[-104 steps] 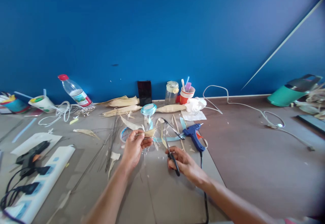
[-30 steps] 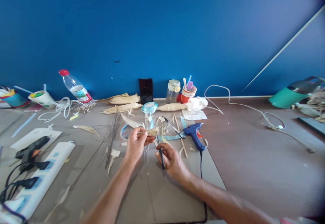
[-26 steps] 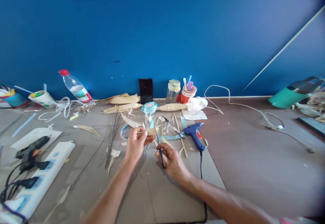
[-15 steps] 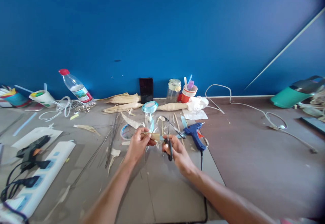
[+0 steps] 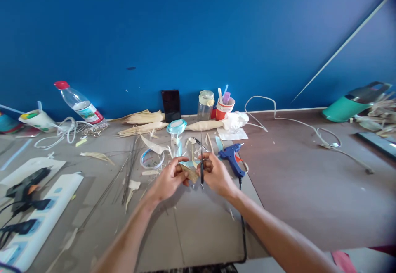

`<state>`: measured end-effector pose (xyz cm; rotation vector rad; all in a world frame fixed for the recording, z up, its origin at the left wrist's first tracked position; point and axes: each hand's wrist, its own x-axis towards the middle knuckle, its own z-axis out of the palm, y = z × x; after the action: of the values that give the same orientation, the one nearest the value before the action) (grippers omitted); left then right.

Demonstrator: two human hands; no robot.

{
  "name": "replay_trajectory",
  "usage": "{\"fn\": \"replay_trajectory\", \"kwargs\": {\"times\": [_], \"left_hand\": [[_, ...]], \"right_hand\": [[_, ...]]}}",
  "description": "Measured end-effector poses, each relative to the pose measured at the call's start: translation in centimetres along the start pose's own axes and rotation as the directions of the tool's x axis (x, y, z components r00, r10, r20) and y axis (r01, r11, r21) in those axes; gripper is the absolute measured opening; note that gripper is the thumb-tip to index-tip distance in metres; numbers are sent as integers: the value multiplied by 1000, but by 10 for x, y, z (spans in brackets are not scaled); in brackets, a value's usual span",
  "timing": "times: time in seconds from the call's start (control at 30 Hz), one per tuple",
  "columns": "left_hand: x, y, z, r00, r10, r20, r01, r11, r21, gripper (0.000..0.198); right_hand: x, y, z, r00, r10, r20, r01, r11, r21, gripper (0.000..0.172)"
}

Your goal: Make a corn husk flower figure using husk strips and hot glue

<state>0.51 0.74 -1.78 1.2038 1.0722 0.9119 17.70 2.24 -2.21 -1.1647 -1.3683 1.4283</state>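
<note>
My left hand (image 5: 170,179) is closed in a pinch on a small tan piece of dried husk (image 5: 191,174), held just above the grey table (image 5: 198,231). My right hand (image 5: 217,175) is closed round the black handles of a pair of scissors (image 5: 201,163), whose blades point up and away. The scissors stand right beside the husk piece, and the two hands almost touch. Pale husk scraps lie on the table around them.
A blue glue gun (image 5: 230,157) lies just right of my hands, its black cord running toward me. Behind are a ribbon spool (image 5: 176,127), tape ring (image 5: 151,159), thin wires (image 5: 131,163), husks (image 5: 142,128), jar (image 5: 205,104), paper cup (image 5: 224,108). A power strip (image 5: 40,215) and bottle (image 5: 78,104) are left; teal container (image 5: 352,108) right.
My right hand has turned the scissors upright and brought them in against the husk piece. Both hands have drawn closer together and a little toward me. The view has shifted slightly.
</note>
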Motion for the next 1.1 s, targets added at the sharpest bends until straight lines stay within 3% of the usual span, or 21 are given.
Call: {"fn": "replay_trajectory", "kwargs": {"times": [0.17, 0.37, 0.43, 0.6, 0.77, 0.93, 1.1], "left_hand": [[1, -1, -2, 1000, -14, 6, 14, 1000, 13, 40], [8, -5, -15, 971, -12, -238, 37, 994, 99, 38], [9, -8, -19, 964, -1, -267, 32, 993, 110, 35], [6, -9, -14, 985, -3, -172, 22, 994, 110, 31], [2, -6, -4, 995, -12, -95, 23, 992, 123, 36], [2, -3, -2, 997, -43, -62, 39, 997, -65, 31], [4, -3, -3, 990, -138, -26, 132, 976, -171, 26]], "right_hand": [[1, -6, -4, 1000, 7, 19, -9, 995, 103, 40], [-8, -14, -7, 985, 63, 158, -80, 991, 106, 38], [-9, -13, -3, 985, 67, 157, -81, 993, 86, 40], [-8, -1, 9, 999, 29, 37, -33, 990, 137, 47], [-5, 6, 10, 998, 61, -20, -59, 995, 84, 40], [-4, 5, 10, 996, 44, -75, -32, 988, 151, 39], [-4, 5, 10, 997, 47, -59, -35, 981, 189, 41]]}}
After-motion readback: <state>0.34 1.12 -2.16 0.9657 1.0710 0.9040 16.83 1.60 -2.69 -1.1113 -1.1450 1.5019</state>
